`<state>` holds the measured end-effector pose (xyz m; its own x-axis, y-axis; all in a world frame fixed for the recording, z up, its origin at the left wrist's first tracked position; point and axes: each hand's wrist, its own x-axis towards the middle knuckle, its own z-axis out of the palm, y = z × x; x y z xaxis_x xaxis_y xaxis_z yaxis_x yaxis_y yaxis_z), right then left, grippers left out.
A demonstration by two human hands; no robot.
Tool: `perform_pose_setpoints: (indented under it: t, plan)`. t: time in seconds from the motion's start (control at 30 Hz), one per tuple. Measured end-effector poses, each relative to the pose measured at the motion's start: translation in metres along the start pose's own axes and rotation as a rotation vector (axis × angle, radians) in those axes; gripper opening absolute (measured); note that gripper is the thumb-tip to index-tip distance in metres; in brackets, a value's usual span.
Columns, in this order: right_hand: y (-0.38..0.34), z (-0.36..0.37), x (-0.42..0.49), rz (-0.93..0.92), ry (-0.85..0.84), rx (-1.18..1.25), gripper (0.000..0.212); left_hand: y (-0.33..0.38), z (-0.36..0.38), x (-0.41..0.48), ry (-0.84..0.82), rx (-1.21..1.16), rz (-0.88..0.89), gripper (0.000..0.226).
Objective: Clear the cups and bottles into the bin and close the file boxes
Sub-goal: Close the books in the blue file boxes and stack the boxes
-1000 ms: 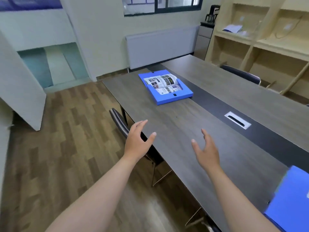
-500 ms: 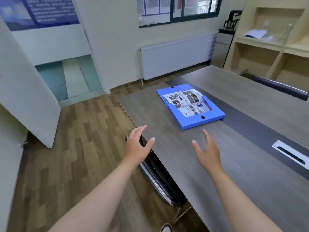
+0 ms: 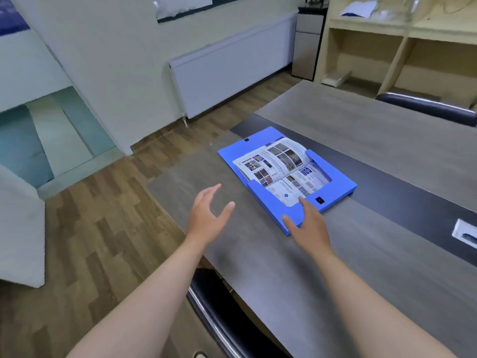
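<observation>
Blue is the colour of the file box (image 3: pixel 262 200) that lies flat and open on the grey bench (image 3: pixel 258 267), close to the bench's far end. Inside it rests an open booklet (image 3: pixel 280 171) with many small pictures on its pages. The booklet bulges up a little at the far side. A small dark clasp (image 3: pixel 319 200) sits on the near edge of the box.

The right hand (image 3: pixel 308 226) is at the near corner of the box. Its grip is apart, with the fingers (image 3: pixel 302 202) spread, and holds nothing. The fingertips look to be over the box edge, but I cannot tell if they touch it. The left hand (image 3: pixel 207 218) hangs over the bare bench, just left of the box and apart from it. Its grip is apart too, palm turned inward, thumb out.

A dark strip (image 3: pixel 387 177) runs down the middle of the bench, and the box lies partly on it. A black chair (image 3: pixel 219 313) is tucked under the near edge. A white radiator (image 3: pixel 232 65) stands on the far wall, and pale wood shelves (image 3: pixel 402 47) stand at the right.
</observation>
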<state>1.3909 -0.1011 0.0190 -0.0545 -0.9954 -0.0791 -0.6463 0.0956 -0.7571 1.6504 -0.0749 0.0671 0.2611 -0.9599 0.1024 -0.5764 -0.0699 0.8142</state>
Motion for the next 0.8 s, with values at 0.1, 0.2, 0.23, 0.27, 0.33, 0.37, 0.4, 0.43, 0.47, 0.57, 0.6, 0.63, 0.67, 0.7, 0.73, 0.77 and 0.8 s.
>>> perform_pose_setpoints:
  t: [0.1,0.2,0.23,0.27,0.33,0.37,0.4,0.43,0.47,0.57,0.6,0.63,0.67,0.7,0.73,0.77,0.8]
  plan:
    - [0.002,0.028,0.034,0.082,-0.021,-0.134,0.086,-0.019,0.015,0.058,-0.073,-0.005,0.008,0.058]
    - [0.007,0.062,0.061,0.179,-0.049,-0.316,0.091,-0.044,0.032,0.115,-0.163,0.010,0.019,0.057]
    - [0.008,0.071,0.068,0.225,-0.057,-0.364,0.092,-0.052,0.038,0.133,-0.204,0.008,0.024,0.057]
    - [0.010,0.079,0.075,0.278,-0.061,-0.400,0.093,-0.058,0.044,0.152,-0.247,0.014,0.033,0.056]
    - [0.015,0.089,0.081,0.346,-0.074,-0.458,0.091,-0.067,0.051,0.182,-0.309,0.009,0.042,0.054]
    - [0.019,0.094,0.082,0.371,-0.069,-0.474,0.089,-0.071,0.054,0.195,-0.332,0.001,0.040,0.053]
    - [0.023,0.096,0.080,0.379,-0.053,-0.491,0.086,-0.073,0.057,0.206,-0.345,-0.009,0.039,0.051]
    - [0.026,0.098,0.078,0.389,-0.038,-0.513,0.084,-0.075,0.059,0.218,-0.365,-0.017,0.035,0.050]
    - [0.028,0.099,0.074,0.397,-0.031,-0.543,0.084,-0.075,0.062,0.227,-0.379,-0.021,0.034,0.050]
    - [0.027,0.099,0.072,0.469,-0.027,-0.592,0.083,-0.077,0.071,0.249,-0.439,-0.030,0.007,0.050]
    - [0.024,0.098,0.074,0.496,-0.018,-0.583,0.081,-0.077,0.074,0.253,-0.460,-0.023,0.005,0.050]
    - [0.022,0.099,0.076,0.517,-0.015,-0.573,0.080,-0.078,0.076,0.257,-0.474,-0.017,0.004,0.051]
    - [0.019,0.099,0.079,0.530,-0.016,-0.565,0.079,-0.078,0.078,0.258,-0.483,-0.015,0.005,0.051]
    - [0.017,0.100,0.081,0.546,-0.017,-0.558,0.079,-0.079,0.079,0.259,-0.490,-0.016,0.006,0.051]
    - [0.015,0.100,0.082,0.559,-0.012,-0.548,0.079,-0.079,0.080,0.259,-0.498,-0.012,0.005,0.051]
    - [0.013,0.100,0.081,0.577,-0.008,-0.537,0.078,-0.081,0.081,0.259,-0.506,-0.004,0.006,0.052]
    - [0.013,0.100,0.078,0.589,-0.005,-0.530,0.077,-0.083,0.081,0.259,-0.512,0.007,0.002,0.053]
